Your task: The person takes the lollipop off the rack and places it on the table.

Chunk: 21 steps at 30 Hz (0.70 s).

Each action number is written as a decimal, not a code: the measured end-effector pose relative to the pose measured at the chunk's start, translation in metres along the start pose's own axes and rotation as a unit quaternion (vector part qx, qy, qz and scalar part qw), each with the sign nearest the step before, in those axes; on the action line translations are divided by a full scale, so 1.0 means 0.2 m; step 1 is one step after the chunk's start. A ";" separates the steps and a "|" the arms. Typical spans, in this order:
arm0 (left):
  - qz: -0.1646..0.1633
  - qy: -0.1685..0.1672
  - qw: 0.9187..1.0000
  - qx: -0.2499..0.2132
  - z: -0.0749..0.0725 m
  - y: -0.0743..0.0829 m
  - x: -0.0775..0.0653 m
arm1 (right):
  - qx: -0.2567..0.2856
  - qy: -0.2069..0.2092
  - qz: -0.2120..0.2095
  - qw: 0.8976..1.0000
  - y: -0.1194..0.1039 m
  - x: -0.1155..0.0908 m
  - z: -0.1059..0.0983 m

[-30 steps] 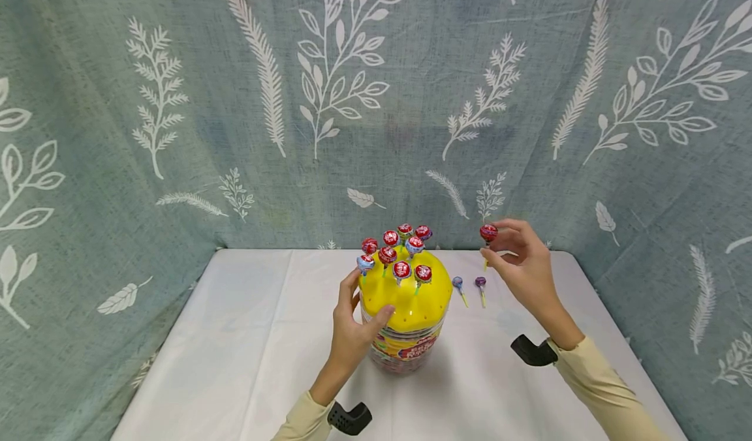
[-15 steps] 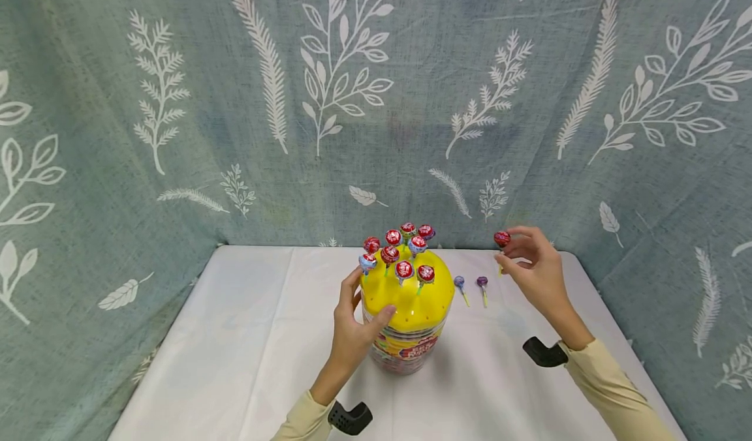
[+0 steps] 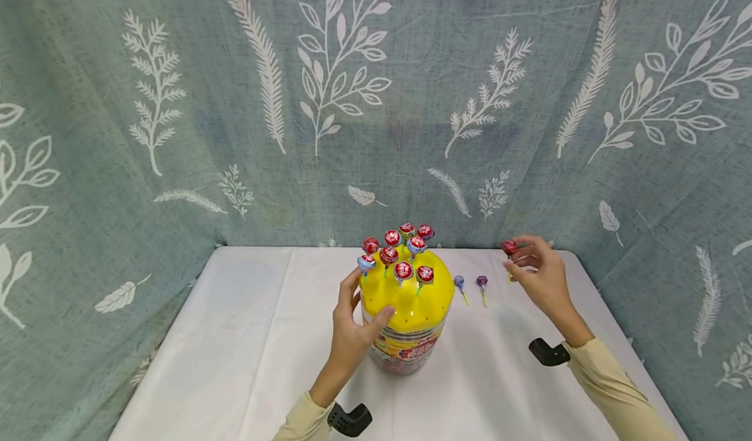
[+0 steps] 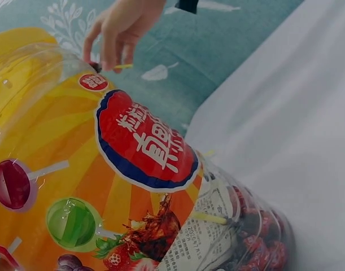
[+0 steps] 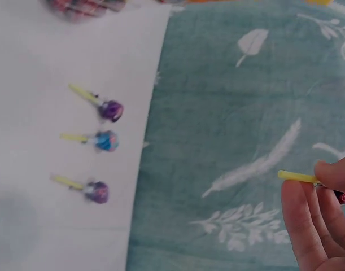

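Observation:
My left hand (image 3: 355, 330) grips the side of a big clear jar (image 3: 405, 353), its thumb lying on the yellow lid (image 3: 425, 307). Several wrapped lollipops (image 3: 389, 256) stand upright in the lid, sticks down. To the right, my right hand (image 3: 543, 281) pinches a red lollipop (image 3: 509, 247) above the table's far right part. In the right wrist view its yellow stick (image 5: 296, 176) pokes out between thumb and fingers. The left wrist view shows the jar's printed label (image 4: 147, 147) and red-wrapped candies (image 4: 262, 243) inside its lower part.
A blue lollipop (image 3: 459, 282) and a purple lollipop (image 3: 482, 282) lie on the white tablecloth (image 3: 282, 336) right of the jar. Another purple lollipop (image 5: 110, 110) shows in the right wrist view. A patterned green curtain (image 3: 376, 102) hangs behind the table.
My right hand has moved right, away from the jar, and slightly lower in the head view, with the red lollipop still pinched. The left hand stays in place on the jar.

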<state>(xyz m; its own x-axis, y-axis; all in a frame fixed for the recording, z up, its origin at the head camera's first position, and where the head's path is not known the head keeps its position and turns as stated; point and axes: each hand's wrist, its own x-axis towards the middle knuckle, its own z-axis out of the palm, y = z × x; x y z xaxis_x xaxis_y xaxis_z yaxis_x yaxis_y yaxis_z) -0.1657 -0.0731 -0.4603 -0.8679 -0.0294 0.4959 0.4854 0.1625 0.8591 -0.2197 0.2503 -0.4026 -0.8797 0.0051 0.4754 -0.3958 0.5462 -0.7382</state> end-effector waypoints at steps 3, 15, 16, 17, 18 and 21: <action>-0.003 0.000 1.000 -0.001 0.00 0.00 0.00 | -0.008 -0.002 0.018 1.000 0.10 0.00 0.01; 0.001 0.000 1.000 -0.001 0.00 0.00 0.00 | -0.022 -0.006 0.074 0.997 0.29 -0.02 0.05; 0.000 0.000 1.000 -0.002 0.00 -0.01 0.00 | -0.022 -0.005 0.077 0.997 0.31 -0.02 0.05; 0.001 0.001 1.000 -0.003 0.00 -0.01 0.00 | -0.023 -0.004 0.080 0.997 0.32 -0.02 0.06; 0.000 0.001 1.000 -0.002 0.00 -0.01 0.00 | -0.023 -0.004 0.083 0.996 0.34 -0.03 0.06; 0.000 0.002 1.000 -0.002 0.00 -0.01 -0.01 | -0.034 -0.006 0.095 0.995 0.39 -0.03 0.08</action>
<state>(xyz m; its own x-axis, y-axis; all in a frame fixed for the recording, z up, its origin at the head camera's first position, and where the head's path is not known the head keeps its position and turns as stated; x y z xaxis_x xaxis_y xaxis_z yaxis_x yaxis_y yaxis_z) -0.1659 -0.0728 -0.4634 -0.8671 -0.0340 0.4971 0.4863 0.1595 0.8591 -0.2487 0.2790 -0.4710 -0.9407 0.1036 0.3231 -0.2029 0.5914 -0.7804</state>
